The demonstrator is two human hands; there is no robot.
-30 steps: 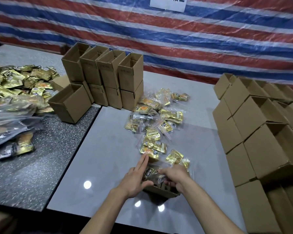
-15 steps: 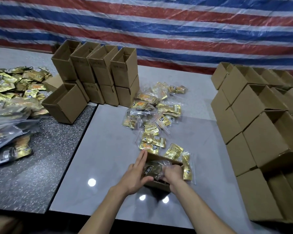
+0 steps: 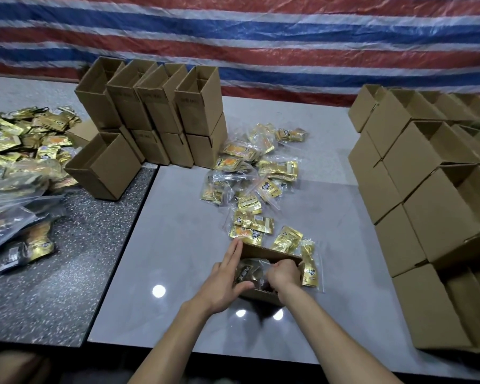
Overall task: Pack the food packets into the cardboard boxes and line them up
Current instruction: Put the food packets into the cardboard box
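At the lower centre of the frame a small open brown cardboard box is stood on the pale grey glossy worktop. Its long axis runs left to right and dips slightly toward the right. Inside it a clear plastic bag of gold and dark food packets is seen, filling the left part of the opening.

The left hand is laid against the box's left wall. Its grip is spread, with the fingers straight and side by side along the cardboard and the thumb laid across the near corner. The right hand is reached into the box from the right, fingers curled down onto the bag's right end. The fingertips are hidden, so it cannot be told whether this grip is pinching the bag or only pushing it.

The step in hand is judged to be the seating of this bag. The loose gold foil packets in clear bags are strewn directly beyond the box, toward the middle of the frame. The nearest lie just beside its far and right walls, so they are closer to the right hand. The stacked open cardboard boxes at upper left are nearer the left hand. A further bank of brown boxes is ranged along the right edge.
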